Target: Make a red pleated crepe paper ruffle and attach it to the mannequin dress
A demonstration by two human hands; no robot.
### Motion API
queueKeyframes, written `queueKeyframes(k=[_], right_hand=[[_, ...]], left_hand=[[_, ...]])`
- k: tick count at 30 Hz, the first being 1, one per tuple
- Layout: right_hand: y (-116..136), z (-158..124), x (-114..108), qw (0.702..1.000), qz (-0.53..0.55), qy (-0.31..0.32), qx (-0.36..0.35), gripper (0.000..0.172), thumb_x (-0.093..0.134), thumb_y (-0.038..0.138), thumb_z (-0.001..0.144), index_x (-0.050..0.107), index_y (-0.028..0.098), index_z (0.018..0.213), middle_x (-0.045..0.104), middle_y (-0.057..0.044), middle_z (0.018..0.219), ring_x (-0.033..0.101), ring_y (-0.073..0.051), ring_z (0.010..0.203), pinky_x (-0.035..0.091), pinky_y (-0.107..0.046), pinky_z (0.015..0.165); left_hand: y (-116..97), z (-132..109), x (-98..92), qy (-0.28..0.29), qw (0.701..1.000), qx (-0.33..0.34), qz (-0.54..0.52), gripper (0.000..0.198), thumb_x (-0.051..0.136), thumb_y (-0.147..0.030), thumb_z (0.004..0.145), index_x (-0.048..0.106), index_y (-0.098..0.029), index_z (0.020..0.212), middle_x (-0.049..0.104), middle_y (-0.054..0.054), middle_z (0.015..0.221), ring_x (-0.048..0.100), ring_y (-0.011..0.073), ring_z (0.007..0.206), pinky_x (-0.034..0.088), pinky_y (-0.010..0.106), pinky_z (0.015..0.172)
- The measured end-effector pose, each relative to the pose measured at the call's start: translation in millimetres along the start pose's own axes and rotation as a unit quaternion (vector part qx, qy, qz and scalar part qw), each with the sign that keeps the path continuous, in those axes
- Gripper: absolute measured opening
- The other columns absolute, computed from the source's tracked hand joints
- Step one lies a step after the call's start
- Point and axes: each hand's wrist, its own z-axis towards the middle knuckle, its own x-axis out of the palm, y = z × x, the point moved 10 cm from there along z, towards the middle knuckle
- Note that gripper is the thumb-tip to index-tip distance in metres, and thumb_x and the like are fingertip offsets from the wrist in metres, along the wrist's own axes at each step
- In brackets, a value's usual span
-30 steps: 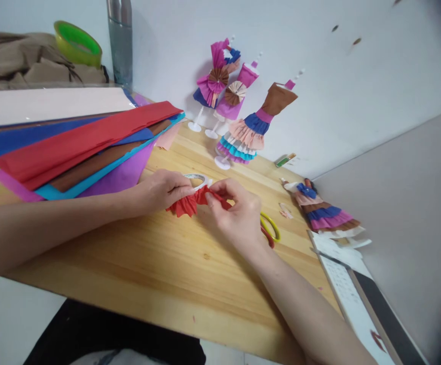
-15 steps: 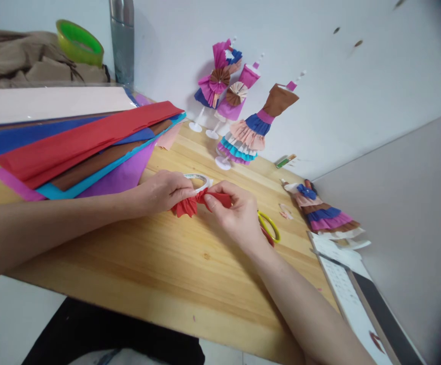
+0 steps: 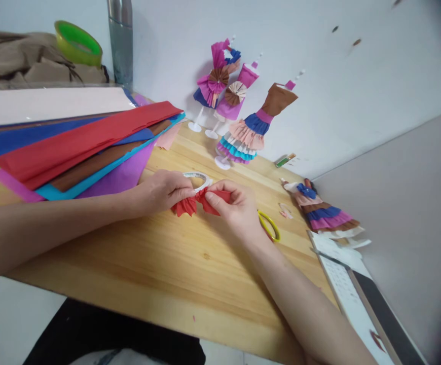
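A strip of red crepe paper [image 3: 186, 206] is stretched between both hands, gathered into ruffles at its left part and flatter towards the right. My left hand [image 3: 164, 191] pinches the ruffled part between thumb and fingers. Closed on the flatter end, my right hand [image 3: 237, 204] has its thumb pressed over the paper. Just behind the strip lies a roll of white tape [image 3: 204, 178], partly covered by the left fingers. Yellow-handled scissors [image 3: 269, 225] rest beside my right wrist, mostly hidden by it.
Folded coloured paper sheets [image 3: 91, 139] spread over the left side. Small dress forms in paper dresses, one with a brown top [image 3: 277, 100], stand along the wall. Another paper dress [image 3: 325, 213] lies at right, near a white board [image 3: 342, 284]. A green tape roll [image 3: 78, 44] sits back left.
My right hand has shifted its hold slightly, and the red paper's right part now shows flatter and wider below the thumb. The left hand stays in place.
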Motion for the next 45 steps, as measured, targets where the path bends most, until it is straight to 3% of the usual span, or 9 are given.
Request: queueKeyframes(k=[4,8,20,27,34,38,42,45], right_hand=[[4.4,-0.8,-2.8,0.999,-0.022,-0.015,-0.032,0.01,0.064,0.028,0.077,0.065,0.019,0.073,0.065,0.0,0.065,0.056,-0.013,0.058,0.044,-0.026,0.057],[1.8,0.8,-8.9,0.999,-0.024,-0.046,-0.016,0.01,0.067,0.028,0.073,0.061,0.019,0.072,0.064,0.0,0.064,0.056,-0.013,0.056,0.045,-0.026,0.055],[-12.5,4.9,0.7,0.998,0.03,0.007,0.05,0.026,0.073,0.034,0.065,0.052,0.02,0.061,0.062,0.0,0.056,0.053,-0.012,0.05,0.038,-0.025,0.048],[-16.7,12.7,2.7,0.993,0.09,0.053,0.048,0.034,0.078,0.044,0.064,0.054,0.02,0.063,0.061,0.002,0.052,0.052,-0.011,0.047,0.04,-0.024,0.048],[-21.4,11.3,7.3,0.973,0.197,0.109,0.056,0.053,0.065,0.07,0.072,0.068,0.017,0.073,0.069,-0.005,0.065,0.063,-0.016,0.054,0.05,-0.029,0.054],[-21.3,8.7,13.0,0.968,0.218,0.099,0.073,0.043,0.078,0.057,0.063,0.07,0.017,0.076,0.068,-0.003,0.062,0.062,-0.014,0.055,0.046,-0.024,0.053],[-31.4,8.9,14.9,0.96,0.251,0.049,0.113,0.027,0.082,0.037,0.057,0.065,0.017,0.062,0.063,0.002,0.053,0.052,-0.008,0.043,0.039,-0.021,0.045],[-39.3,8.6,17.1,0.956,0.26,0.033,0.133,0.024,0.079,0.034,0.058,0.063,0.016,0.056,0.061,0.001,0.052,0.048,-0.007,0.04,0.037,-0.021,0.043]], left_hand=[[-1.5,0.6,-1.1,-0.005,1.0,0.005,0.007,0.043,0.046,-0.034,0.099,0.071,-0.015,0.07,0.07,0.004,0.065,0.064,0.0116,0.059,0.046,0.021,0.06],[-4.3,0.5,1.2,0.01,1.0,0.007,-0.011,0.044,0.044,-0.036,0.099,0.071,-0.015,0.071,0.072,0.005,0.067,0.064,0.0117,0.058,0.047,0.021,0.06],[-16.4,-2.5,-0.8,0.021,0.996,0.089,0.021,0.046,0.042,-0.039,0.098,0.068,-0.016,0.067,0.068,0.007,0.069,0.062,0.0151,0.068,0.049,0.023,0.066],[2.1,-1.8,0.7,0.028,0.997,-0.007,-0.077,0.04,0.045,-0.036,0.097,0.067,-0.013,0.073,0.068,0.005,0.064,0.059,0.0112,0.055,0.045,0.02,0.053],[7.8,1.0,-6.3,0.0,0.993,-0.018,-0.12,0.043,0.045,-0.04,0.097,0.064,-0.013,0.07,0.066,0.003,0.061,0.055,0.0094,0.053,0.042,0.02,0.052],[16.1,3.0,-6.1,-0.008,0.99,-0.037,-0.133,0.044,0.046,-0.046,0.095,0.063,-0.013,0.072,0.064,0.002,0.058,0.055,0.0096,0.05,0.042,0.02,0.049],[23.4,2.2,-6.6,-0.025,0.987,-0.059,-0.144,0.047,0.046,-0.051,0.093,0.061,-0.014,0.068,0.063,0.002,0.057,0.055,0.0102,0.049,0.044,0.02,0.048],[26.5,1.5,-5.3,-0.028,0.985,-0.067,-0.159,0.049,0.046,-0.053,0.093,0.059,-0.015,0.066,0.063,0.002,0.056,0.056,0.0108,0.049,0.045,0.021,0.047]])
